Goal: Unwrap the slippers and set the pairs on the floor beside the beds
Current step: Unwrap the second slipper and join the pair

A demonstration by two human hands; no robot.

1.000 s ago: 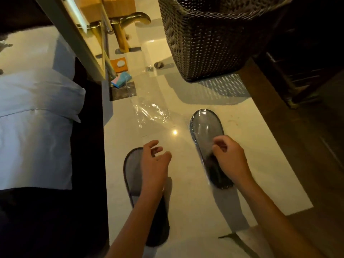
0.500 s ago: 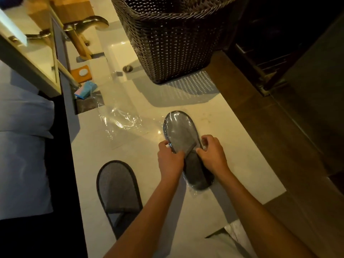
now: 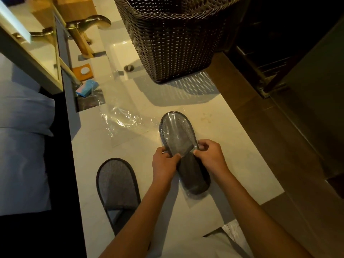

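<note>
A grey slipper [image 3: 178,133] still in clear plastic wrap lies on the pale counter [image 3: 232,149], toe end pointing away from me. My left hand [image 3: 163,164] pinches the wrap at the slipper's left edge near its middle. My right hand [image 3: 210,155] pinches the wrap at the right edge. An unwrapped grey slipper [image 3: 117,185] lies to the left, close to the counter's dark left edge. An empty crumpled plastic wrapper [image 3: 124,121] lies beyond it.
A large dark woven basket [image 3: 173,43] stands at the back of the counter over the white sink [image 3: 119,53]. A brass tap [image 3: 81,38], a soap dish [image 3: 83,71] and a blue packet [image 3: 87,88] sit at the back left. White bedding [image 3: 22,146] is at far left.
My left hand left the unwrapped slipper and joined my right on the wrapped slipper; both now pinch its plastic. The view shifted right.
</note>
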